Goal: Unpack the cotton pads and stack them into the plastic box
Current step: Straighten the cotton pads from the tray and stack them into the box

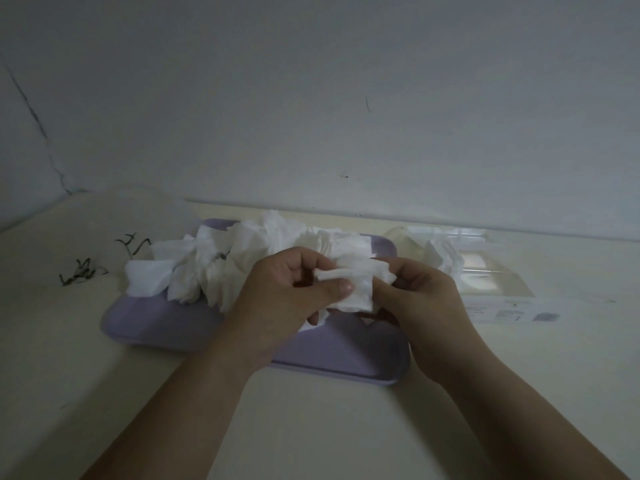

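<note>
We even up a wad of cotton pads above the tray.
Our left hand and right hand each pinch one end, fingers curled round it, probably to align the edges before stacking. The loose heap lies on the tray at 10 o'clock from our hands. The plastic box, with a few pads inside, stands on the worktop at 2 o'clock, and the way to it looks open. Dark scribbles sit at 9 o'clock.
</note>
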Demonstrator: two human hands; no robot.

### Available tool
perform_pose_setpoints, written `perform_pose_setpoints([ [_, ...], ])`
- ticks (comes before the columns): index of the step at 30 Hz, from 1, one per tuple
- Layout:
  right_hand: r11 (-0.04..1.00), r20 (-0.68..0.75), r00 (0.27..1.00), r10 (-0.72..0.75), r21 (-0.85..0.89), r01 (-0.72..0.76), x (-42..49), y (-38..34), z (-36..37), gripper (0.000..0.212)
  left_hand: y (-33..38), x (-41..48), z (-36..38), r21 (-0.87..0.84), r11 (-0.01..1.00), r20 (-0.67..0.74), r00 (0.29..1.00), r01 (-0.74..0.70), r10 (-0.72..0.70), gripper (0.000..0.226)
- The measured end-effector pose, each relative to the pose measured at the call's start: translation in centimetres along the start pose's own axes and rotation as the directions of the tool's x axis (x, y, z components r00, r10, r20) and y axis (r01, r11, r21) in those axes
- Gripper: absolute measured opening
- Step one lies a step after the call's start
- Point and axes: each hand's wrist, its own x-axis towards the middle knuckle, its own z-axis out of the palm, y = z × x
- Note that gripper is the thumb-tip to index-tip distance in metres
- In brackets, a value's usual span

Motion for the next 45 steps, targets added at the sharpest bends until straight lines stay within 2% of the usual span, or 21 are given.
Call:
perform_pose_setpoints([
  [5, 1.0, 0.107, 0.994, -0.02, -0.01, 0.021, -0.5, -0.1, 0.3, 0.022, -0.1, 0.1, -0.1, 0.059, 0.998, -0.041, 0.998, -0.035, 0.037, 0.019],
  [10, 0.999, 0.184, 0.983, 0.011, 0.027, -0.017, -0.8, -0.6, 0.6, 0.025, -0.3, 0.2, -0.1, 0.113, 0.99, -0.027, 0.996, -0.079, 0.083, 0.024],
  [13, 0.99, 0.179, 0.981, 0.069, 0.112, -0.09, -1.0, -1.0, 0.8, 0.026, -0.5, 0.2, -0.2, 0.15, 0.985, -0.03, 0.996, -0.082, 0.088, 0.02],
  [16, 0.983, 0.114, 0.99, 0.084, 0.152, -0.101, -0.9, -0.9, 0.9, 0.042, -0.5, 0.1, -0.1, 0.15, 0.985, 0.011, 0.996, -0.086, 0.085, 0.023],
  [19, 0.977, 0.058, 0.992, 0.113, 0.175, -0.122, -0.7, -0.9, 0.8, 0.032, -0.4, 0.1, 0.0, 0.131, 0.988, 0.028, 0.996, -0.084, 0.081, 0.022],
  [22, 0.963, 0.097, 0.985, 0.145, 0.214, -0.163, -0.8, -1.0, 1.0, 0.021, -0.6, 0.0, 0.1, 0.149, 0.985, 0.046, 0.996, -0.083, 0.077, 0.019],
  [25, 0.959, 0.112, 0.985, 0.132, 0.236, -0.155, -0.9, -1.2, 1.2, 0.024, -0.7, 0.0, 0.2, 0.172, 0.982, 0.053, 0.996, -0.084, 0.076, 0.02],
  [27, 0.969, 0.093, 0.99, 0.111, 0.212, -0.128, -0.8, -1.1, 1.0, 0.031, -0.8, 0.0, 0.3, 0.172, 0.981, 0.059, 0.995, -0.085, 0.076, 0.021],
  [30, 0.984, 0.075, 0.994, 0.085, 0.148, -0.095, -0.7, -1.2, 0.9, 0.021, -0.9, 0.1, 0.4, 0.202, 0.974, 0.051, 0.995, -0.098, 0.089, 0.022],
  [32, 0.991, 0.082, 0.994, 0.073, 0.105, -0.081, -0.8, -1.2, 0.9, 0.019, -0.8, 0.1, 0.5, 0.223, 0.969, 0.027, 0.995, -0.101, 0.097, 0.032],
  [35, 0.997, 0.125, 0.991, 0.052, 0.048, -0.058, -1.0, -1.2, 1.0, 0.023, -0.6, 0.0, 0.3, 0.163, 0.984, 0.048, 0.996, -0.076, 0.069, 0.05],
  [38, 0.999, 0.113, 0.993, 0.029, -0.04, -0.025, -1.0, -1.0, 1.0, 0.027, -0.2, -0.3, 0.4, 0.16, 0.983, 0.146, 0.987, -0.094, 0.071, 0.033],
  [43, 0.995, 0.177, 0.982, 0.069, -0.078, -0.055, -0.8, -0.3, 0.8, 0.02, 0.0, -0.7, 0.5, 0.146, 0.985, 0.175, 0.983, -0.089, 0.062, 0.025],
  [45, 0.995, 0.187, 0.979, 0.077, -0.074, -0.064, -0.7, -0.3, 0.7, 0.026, 0.1, -0.8, 0.7, 0.171, 0.98, 0.175, 0.982, -0.101, 0.071, 0.022],
])
